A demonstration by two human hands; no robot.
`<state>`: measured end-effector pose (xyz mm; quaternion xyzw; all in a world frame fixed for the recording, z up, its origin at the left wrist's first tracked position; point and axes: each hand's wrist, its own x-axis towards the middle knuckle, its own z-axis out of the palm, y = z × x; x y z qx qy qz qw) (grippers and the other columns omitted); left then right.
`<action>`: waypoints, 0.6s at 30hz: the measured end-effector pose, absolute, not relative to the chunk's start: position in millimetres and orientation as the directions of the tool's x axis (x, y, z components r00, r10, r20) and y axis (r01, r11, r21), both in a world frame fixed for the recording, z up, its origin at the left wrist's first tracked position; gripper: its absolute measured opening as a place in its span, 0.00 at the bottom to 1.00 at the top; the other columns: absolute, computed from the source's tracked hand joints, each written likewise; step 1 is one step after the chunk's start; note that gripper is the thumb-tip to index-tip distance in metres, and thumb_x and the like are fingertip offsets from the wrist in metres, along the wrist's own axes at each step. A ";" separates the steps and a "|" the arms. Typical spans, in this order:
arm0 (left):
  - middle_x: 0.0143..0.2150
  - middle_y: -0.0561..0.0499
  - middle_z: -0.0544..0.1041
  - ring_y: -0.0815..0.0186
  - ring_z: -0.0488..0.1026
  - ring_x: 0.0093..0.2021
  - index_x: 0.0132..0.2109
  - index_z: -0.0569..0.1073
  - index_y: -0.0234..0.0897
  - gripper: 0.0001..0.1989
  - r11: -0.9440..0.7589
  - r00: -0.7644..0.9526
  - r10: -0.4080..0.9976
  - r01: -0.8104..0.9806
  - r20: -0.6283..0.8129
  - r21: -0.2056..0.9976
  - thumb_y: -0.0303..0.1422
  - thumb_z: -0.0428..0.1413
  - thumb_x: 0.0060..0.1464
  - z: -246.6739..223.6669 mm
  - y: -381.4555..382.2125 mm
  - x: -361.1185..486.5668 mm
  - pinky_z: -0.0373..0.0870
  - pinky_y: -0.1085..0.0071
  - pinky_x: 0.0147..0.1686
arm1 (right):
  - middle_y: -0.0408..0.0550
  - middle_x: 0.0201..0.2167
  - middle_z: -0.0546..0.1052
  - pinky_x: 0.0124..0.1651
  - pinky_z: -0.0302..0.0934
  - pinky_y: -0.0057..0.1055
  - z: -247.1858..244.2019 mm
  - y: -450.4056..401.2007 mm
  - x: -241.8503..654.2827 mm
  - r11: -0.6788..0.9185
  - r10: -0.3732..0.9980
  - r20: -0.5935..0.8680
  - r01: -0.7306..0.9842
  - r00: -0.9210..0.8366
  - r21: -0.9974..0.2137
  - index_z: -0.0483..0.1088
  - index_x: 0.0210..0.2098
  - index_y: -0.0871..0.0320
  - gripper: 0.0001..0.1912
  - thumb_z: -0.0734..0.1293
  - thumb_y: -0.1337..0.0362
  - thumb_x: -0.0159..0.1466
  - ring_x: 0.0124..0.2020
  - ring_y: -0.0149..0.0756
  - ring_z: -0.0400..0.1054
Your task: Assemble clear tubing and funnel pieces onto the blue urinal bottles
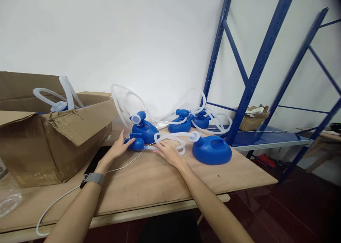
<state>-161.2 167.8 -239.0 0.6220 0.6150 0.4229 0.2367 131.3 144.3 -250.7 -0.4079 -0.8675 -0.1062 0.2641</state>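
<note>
My left hand [119,147], thumb and fingers spread, touches the left end of a small blue bottle-shaped piece [136,144] lying on the table. A white tube [170,137] runs from that piece in loops to the white cap of a blue jug [212,151] on the right. My right hand [167,151] rests at the tube's lower loop, fingers closed around or against it. Just behind the small piece stands another blue jug [149,132] with a white-ended blue head and its own tube.
An open cardboard box [29,147] holding tubes fills the left. Two more blue jugs [179,125] [201,121] stand by the wall. A blue metal rack [249,83] rises at the right. A white cable [58,199] crosses the table [149,186]; a clear container [9,193] sits far left.
</note>
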 end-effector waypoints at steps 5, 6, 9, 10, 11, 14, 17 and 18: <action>0.55 0.35 0.79 0.45 0.75 0.55 0.58 0.74 0.33 0.47 -0.198 -0.272 0.933 0.157 0.235 0.967 0.53 0.72 0.32 -224.7 164.4 -162.8 0.72 0.60 0.51 | 0.52 0.47 0.78 0.44 0.64 0.32 -254.9 148.5 139.0 0.665 0.637 0.596 0.740 -0.489 -0.103 0.75 0.51 0.53 0.15 0.64 0.52 0.72 0.45 0.42 0.74; 0.51 0.37 0.81 0.48 0.77 0.52 0.53 0.77 0.33 0.42 -0.220 -0.273 0.932 0.101 0.239 0.970 0.56 0.70 0.34 -221.7 163.7 -163.8 0.73 0.63 0.47 | 0.52 0.46 0.78 0.43 0.64 0.32 -256.1 149.5 139.8 0.673 0.637 0.597 0.730 -0.489 -0.121 0.75 0.51 0.53 0.15 0.64 0.52 0.71 0.45 0.42 0.74; 0.42 0.42 0.82 0.55 0.78 0.43 0.42 0.79 0.33 0.36 -0.264 -0.255 0.931 0.020 0.260 0.964 0.62 0.63 0.39 -216.2 161.4 -163.6 0.74 0.68 0.37 | 0.50 0.45 0.78 0.43 0.64 0.31 -259.6 151.2 139.7 0.706 0.632 0.601 0.684 -0.490 -0.185 0.75 0.50 0.52 0.15 0.66 0.52 0.70 0.43 0.40 0.74; 0.40 0.43 0.82 0.56 0.78 0.41 0.39 0.79 0.34 0.35 -0.273 -0.246 0.932 0.002 0.265 0.962 0.62 0.63 0.38 -215.6 160.1 -161.8 0.73 0.70 0.34 | 0.49 0.44 0.78 0.43 0.64 0.31 -260.5 151.2 138.9 0.721 0.628 0.603 0.660 -0.492 -0.212 0.75 0.50 0.52 0.15 0.67 0.52 0.69 0.42 0.40 0.74; 0.38 0.45 0.82 0.58 0.78 0.39 0.37 0.77 0.35 0.33 -0.279 -0.232 0.935 -0.009 0.269 0.960 0.62 0.65 0.37 -215.6 158.4 -159.0 0.72 0.71 0.33 | 0.49 0.44 0.77 0.44 0.64 0.32 -261.3 151.0 137.8 0.737 0.622 0.605 0.631 -0.496 -0.241 0.74 0.50 0.52 0.15 0.68 0.52 0.69 0.42 0.39 0.74; 0.37 0.50 0.80 0.62 0.77 0.37 0.34 0.74 0.37 0.29 -0.264 -0.136 0.956 -0.018 0.259 0.964 0.56 0.69 0.35 -218.4 150.9 -146.8 0.72 0.74 0.30 | 0.48 0.42 0.77 0.47 0.65 0.34 -262.5 149.3 133.0 0.784 0.604 0.614 0.518 -0.509 -0.342 0.74 0.51 0.52 0.16 0.69 0.53 0.67 0.42 0.39 0.73; 0.35 0.50 0.79 0.61 0.76 0.32 0.38 0.76 0.37 0.28 -0.192 -0.007 0.981 0.059 0.193 0.980 0.49 0.73 0.33 -222.9 144.1 -134.0 0.71 0.73 0.24 | 0.47 0.42 0.77 0.51 0.66 0.36 -263.1 146.9 127.3 0.789 0.612 0.635 0.419 -0.470 -0.449 0.74 0.49 0.54 0.16 0.72 0.56 0.64 0.43 0.40 0.73; 0.34 0.50 0.79 0.61 0.76 0.30 0.39 0.76 0.37 0.28 -0.173 0.014 0.985 0.097 0.173 0.980 0.48 0.73 0.34 -224.1 143.0 -130.9 0.70 0.73 0.22 | 0.48 0.42 0.77 0.52 0.66 0.37 -263.3 146.3 125.6 0.782 0.623 0.640 0.396 -0.451 -0.482 0.74 0.49 0.54 0.17 0.73 0.57 0.63 0.43 0.40 0.73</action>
